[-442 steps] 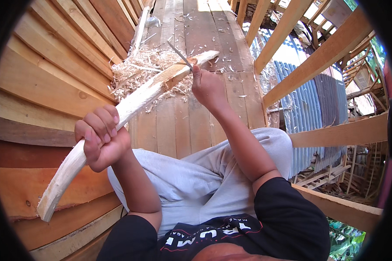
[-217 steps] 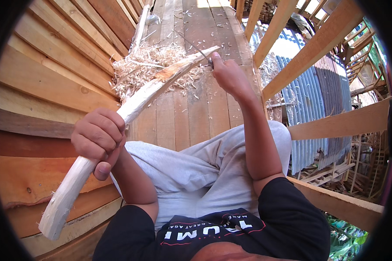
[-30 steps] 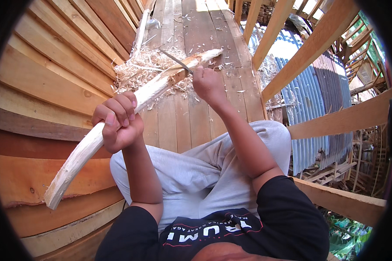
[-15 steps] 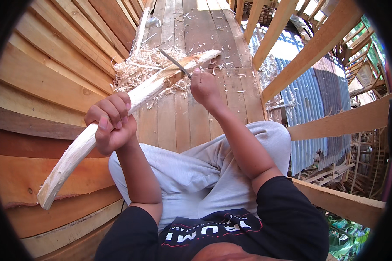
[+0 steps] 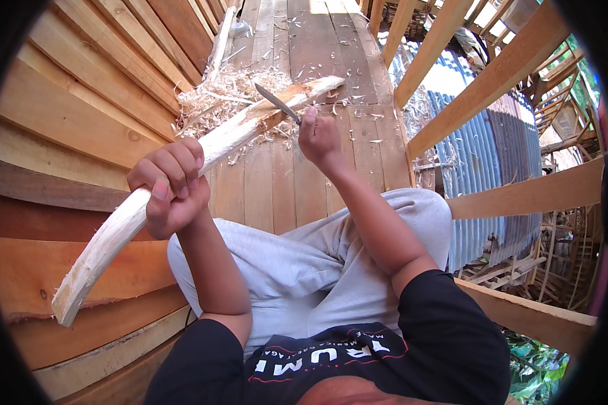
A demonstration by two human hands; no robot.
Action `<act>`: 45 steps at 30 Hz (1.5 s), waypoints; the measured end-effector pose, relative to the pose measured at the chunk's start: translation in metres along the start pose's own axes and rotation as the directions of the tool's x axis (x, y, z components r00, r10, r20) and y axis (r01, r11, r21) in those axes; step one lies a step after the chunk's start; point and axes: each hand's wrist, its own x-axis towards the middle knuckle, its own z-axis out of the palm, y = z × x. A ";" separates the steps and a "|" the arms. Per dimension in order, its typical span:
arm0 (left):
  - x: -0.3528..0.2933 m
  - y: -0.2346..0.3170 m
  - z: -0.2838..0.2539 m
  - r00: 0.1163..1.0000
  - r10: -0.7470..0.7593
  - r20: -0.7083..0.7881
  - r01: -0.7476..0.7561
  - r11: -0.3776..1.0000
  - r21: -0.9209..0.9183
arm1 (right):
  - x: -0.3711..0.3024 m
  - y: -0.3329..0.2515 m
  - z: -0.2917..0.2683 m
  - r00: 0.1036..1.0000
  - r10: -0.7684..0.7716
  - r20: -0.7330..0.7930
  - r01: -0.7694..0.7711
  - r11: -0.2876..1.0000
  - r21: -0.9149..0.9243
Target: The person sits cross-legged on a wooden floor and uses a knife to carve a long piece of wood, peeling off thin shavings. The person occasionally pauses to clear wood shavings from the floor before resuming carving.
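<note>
A long, slightly curved stick of pale, peeled wood slants from the lower left up to the far right, its far end close to the floorboards. My left hand is wrapped round it near its middle. In my right hand, the fingers close round a knife; its handle is hidden in the fist. The dark, narrow blade points up and to the left and lies across the stick's far half, where a brownish patch shows. Whether the edge touches the wood, I cannot tell.
Curly wood shavings lie heaped beyond the stick and scattered over the plank floor. A board wall rises at the left. Slanting wooden rails line the right side, with corrugated metal sheets beyond. My crossed legs are close in front.
The knife and my right hand have shifted slightly right, and the blade has tilted a little. The stick's near end has moved slightly left with my left hand.
</note>
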 end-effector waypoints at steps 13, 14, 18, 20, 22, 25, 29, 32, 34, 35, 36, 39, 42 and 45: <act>0.013 0.025 -0.019 0.985 0.014 0.174 -0.001 0.997 -0.076 | 0.020 0.003 0.008 0.962 0.253 -0.099 -0.247 0.967 0.064; 0.013 0.023 -0.024 0.975 0.013 0.222 0.009 0.995 -0.101 | 0.011 -0.017 0.002 0.978 0.202 -0.056 -0.200 0.979 0.044; 0.013 0.019 -0.038 0.975 -0.006 0.224 0.041 0.988 -0.151 | 0.009 -0.008 -0.001 0.973 0.224 -0.058 -0.222 0.974 0.039; 0.013 0.023 -0.045 0.975 -0.007 0.221 0.043 0.987 -0.157 | -0.012 -0.047 -0.004 0.986 0.162 -0.028 -0.163 0.986 -0.023; 0.012 0.022 -0.045 0.970 -0.002 0.244 0.044 0.985 -0.164 | -0.031 -0.076 -0.015 0.993 0.093 0.072 -0.084 0.990 -0.112; 0.016 0.012 -0.032 0.963 0.019 0.270 0.025 0.987 -0.159 | -0.011 -0.040 -0.013 0.995 0.091 -0.031 -0.092 0.995 -0.025; 0.009 -0.001 -0.027 0.974 0.039 0.222 -0.014 0.994 -0.113 | -0.026 -0.065 -0.014 0.997 0.047 -0.060 -0.051 0.996 -0.078; 0.013 0.003 -0.011 0.962 0.024 0.273 0.013 0.991 -0.134 | -0.007 -0.034 -0.028 0.989 0.146 0.008 -0.145 0.986 -0.077; 0.014 0.001 -0.012 0.965 0.024 0.260 0.008 0.993 -0.122 | -0.003 -0.032 -0.025 0.987 0.139 -0.081 -0.142 0.989 -0.034; 0.013 0.001 -0.015 0.965 0.026 0.260 0.007 0.992 -0.128 | -0.011 -0.033 -0.018 0.991 0.116 -0.058 -0.120 0.991 -0.064; 0.010 0.003 -0.022 0.966 0.024 0.259 0.009 0.992 -0.126 | -0.025 -0.057 -0.020 0.995 0.094 -0.028 -0.096 0.991 -0.089; 0.013 0.002 -0.014 0.957 0.019 0.290 0.018 0.992 -0.122 | -0.018 -0.042 -0.016 0.993 0.113 -0.043 -0.116 0.991 -0.068; 0.012 0.005 -0.019 0.956 0.009 0.293 0.022 0.995 -0.100 | 0.000 -0.028 -0.021 0.982 0.186 -0.005 -0.186 0.982 -0.013; 0.010 0.003 -0.020 0.954 0.004 0.300 0.027 0.995 -0.096 | -0.029 -0.057 -0.015 0.998 0.047 -0.032 -0.049 0.996 -0.073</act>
